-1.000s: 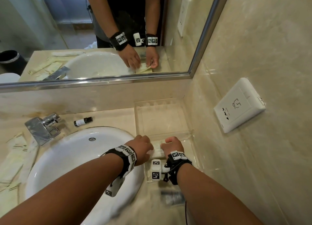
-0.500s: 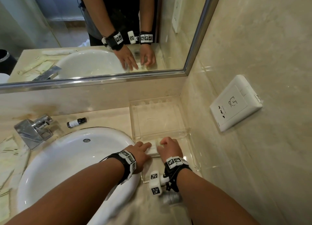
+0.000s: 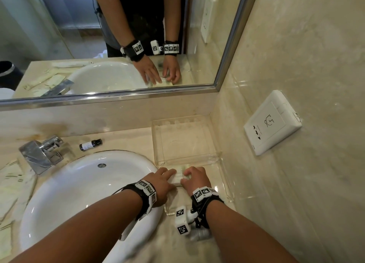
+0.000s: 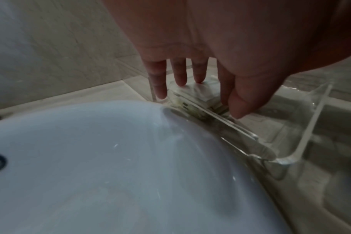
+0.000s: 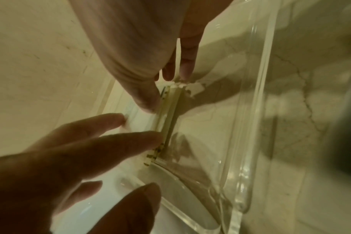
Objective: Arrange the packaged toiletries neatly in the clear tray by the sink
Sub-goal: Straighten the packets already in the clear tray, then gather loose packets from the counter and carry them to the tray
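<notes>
In the clear tray [image 3: 223, 176], both hands, left hand [image 3: 160, 183], right hand [image 3: 194, 179], fingers on packet [image 4: 198, 93]

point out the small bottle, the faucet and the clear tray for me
bottle [image 3: 90, 144], head view, on its white label
faucet [image 3: 40, 154], head view, on the chrome body
tray [image 3: 185, 118], head view, on its far rim by the back wall

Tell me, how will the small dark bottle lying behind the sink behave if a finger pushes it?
The small dark bottle lies on its side on the counter, so it would probably roll. It looks light, and likely moves at a slight touch. The sink rim is near; it might roll in.
</notes>
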`<state>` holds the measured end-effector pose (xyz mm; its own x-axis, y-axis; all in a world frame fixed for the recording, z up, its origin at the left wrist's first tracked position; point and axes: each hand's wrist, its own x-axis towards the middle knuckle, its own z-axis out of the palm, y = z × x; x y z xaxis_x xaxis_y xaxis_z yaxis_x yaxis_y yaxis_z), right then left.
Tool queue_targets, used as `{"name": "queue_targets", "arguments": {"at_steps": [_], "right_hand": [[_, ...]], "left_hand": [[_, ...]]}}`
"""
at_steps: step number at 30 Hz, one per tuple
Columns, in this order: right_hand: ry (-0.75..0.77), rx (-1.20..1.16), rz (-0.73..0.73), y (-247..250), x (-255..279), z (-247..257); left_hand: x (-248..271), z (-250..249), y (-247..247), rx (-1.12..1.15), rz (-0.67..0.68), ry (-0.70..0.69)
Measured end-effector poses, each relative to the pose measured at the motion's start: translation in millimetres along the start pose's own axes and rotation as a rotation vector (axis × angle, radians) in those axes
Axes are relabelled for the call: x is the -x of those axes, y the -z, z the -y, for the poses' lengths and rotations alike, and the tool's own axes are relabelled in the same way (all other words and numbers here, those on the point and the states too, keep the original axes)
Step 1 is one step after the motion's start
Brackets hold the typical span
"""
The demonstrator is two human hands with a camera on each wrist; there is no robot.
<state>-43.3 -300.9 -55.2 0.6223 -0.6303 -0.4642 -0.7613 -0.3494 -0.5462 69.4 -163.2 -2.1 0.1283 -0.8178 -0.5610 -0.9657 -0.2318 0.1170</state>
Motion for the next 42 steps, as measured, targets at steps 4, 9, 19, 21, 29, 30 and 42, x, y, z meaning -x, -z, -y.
{"name": "queue_targets", "arguments": {"at_steps": [4,9,19,21,29,30,42], "right_hand": [[0.016,0.002,-0.035,9.8,3.4,9.0],[0.068,0.002,-0.092,18.5,4.0,31.5],[0.340,0.002,-0.003,-30.8,35.1,132.3],[0.378,0.060,0.037,-43.6,44.9,149.8],[0.444,0.211,0.161,-118.8,92.2,223.2],[0.453,0.219,0.179,-131.1,100.7,233.0],[0.572,0.455,0.336,-245.8,161.2,324.4]], "left_hand": [[12.4,3.7,11.0,0.025,-0.027,0.011],[34.6,9.9,17.6,0.112,-0.090,0.133],[128.2,82.1,-23.5,0.379,-0.218,0.520],[148.0,98.2,-36.3,0.439,-0.251,0.590],[250.2,151.4,-96.8,0.567,-0.373,0.752],[265.2,157.0,-105.5,0.577,-0.369,0.767],[423.4,225.5,-189.1,0.691,-0.447,1.037]]}}
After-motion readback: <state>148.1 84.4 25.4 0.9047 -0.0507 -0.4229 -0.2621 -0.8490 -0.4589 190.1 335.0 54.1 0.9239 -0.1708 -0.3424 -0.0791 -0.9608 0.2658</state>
